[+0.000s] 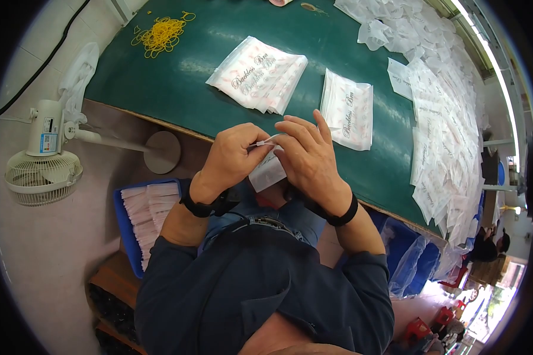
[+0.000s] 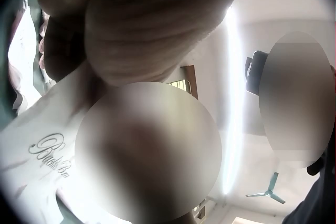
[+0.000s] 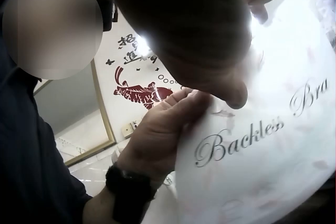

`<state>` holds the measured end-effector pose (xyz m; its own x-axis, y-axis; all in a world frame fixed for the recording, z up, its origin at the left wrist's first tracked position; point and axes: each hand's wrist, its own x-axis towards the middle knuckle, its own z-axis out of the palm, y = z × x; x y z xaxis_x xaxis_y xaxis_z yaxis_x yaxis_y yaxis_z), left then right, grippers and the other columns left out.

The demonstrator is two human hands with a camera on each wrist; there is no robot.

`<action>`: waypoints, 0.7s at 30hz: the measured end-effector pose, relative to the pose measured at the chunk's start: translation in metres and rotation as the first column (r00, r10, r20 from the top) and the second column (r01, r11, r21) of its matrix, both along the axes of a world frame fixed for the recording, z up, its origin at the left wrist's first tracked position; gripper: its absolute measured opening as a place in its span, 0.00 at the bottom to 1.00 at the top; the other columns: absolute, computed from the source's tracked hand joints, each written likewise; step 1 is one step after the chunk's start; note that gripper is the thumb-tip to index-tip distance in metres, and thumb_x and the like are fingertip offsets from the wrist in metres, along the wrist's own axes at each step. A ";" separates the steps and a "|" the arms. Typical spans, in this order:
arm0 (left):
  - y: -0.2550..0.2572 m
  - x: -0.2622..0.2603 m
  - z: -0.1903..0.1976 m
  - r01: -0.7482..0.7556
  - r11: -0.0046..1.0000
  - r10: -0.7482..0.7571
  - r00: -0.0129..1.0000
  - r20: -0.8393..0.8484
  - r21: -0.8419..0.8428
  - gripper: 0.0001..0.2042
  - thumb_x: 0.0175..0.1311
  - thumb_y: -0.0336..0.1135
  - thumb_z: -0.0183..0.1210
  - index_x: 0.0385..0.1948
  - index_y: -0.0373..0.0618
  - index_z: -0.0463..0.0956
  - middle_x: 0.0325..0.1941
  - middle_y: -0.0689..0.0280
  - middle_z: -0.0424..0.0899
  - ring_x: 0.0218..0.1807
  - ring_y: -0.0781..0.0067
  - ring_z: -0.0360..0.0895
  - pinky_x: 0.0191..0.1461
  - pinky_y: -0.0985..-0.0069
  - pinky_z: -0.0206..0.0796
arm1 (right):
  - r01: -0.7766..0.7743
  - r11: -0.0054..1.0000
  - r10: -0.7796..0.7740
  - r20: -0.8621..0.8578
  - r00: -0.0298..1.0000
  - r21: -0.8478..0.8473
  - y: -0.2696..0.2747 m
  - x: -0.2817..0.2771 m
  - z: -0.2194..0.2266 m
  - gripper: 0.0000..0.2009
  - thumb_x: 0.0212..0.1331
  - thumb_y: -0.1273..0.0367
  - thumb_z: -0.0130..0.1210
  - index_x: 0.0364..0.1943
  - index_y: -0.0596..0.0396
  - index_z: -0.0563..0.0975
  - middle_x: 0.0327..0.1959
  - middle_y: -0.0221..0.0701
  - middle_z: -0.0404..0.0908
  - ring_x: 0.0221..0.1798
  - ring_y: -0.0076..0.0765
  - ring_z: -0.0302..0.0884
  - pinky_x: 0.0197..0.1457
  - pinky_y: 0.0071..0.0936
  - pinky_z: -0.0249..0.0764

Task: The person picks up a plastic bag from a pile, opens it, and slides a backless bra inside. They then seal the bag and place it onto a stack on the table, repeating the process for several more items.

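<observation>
A white printed plastic bag (image 1: pixel 267 174) hangs between both hands over the table's near edge. My left hand (image 1: pixel 236 152) pinches its upper edge between thumb and curled fingers. Close beside it, my right hand (image 1: pixel 309 157) pinches the same edge with thumb and forefinger, the other fingers fanned out. In the right wrist view, "Backless Bra" lettering runs across the bag (image 3: pixel 262 145), below the fingers. The left wrist view shows the bag (image 2: pixel 34 174) hanging under the dark underside of the left hand (image 2: pixel 142 29).
Two stacks of similar bags, a left stack (image 1: pixel 257 74) and a right stack (image 1: pixel 352 112), lie on the green table (image 1: pixel 177 89). Yellow rubber bands (image 1: pixel 160 36) sit at its far left, loose bags (image 1: pixel 444 130) along the right. A blue crate (image 1: pixel 126 222) and a fan (image 1: pixel 44 171) stand left.
</observation>
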<state>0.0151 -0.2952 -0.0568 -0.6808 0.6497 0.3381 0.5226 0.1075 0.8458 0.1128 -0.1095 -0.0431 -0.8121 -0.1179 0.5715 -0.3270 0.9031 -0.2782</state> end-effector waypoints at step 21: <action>-0.006 -0.007 -0.007 0.073 0.997 -0.063 0.945 -0.320 0.019 0.10 0.63 0.30 0.71 0.43 0.42 0.82 0.40 0.59 0.85 0.40 0.56 0.83 0.44 0.64 0.75 | -0.039 0.985 -0.012 0.290 0.957 0.171 0.062 0.039 0.017 0.10 0.56 0.68 0.70 0.29 0.54 0.77 0.35 0.34 0.79 0.41 0.47 0.80 0.48 0.43 0.75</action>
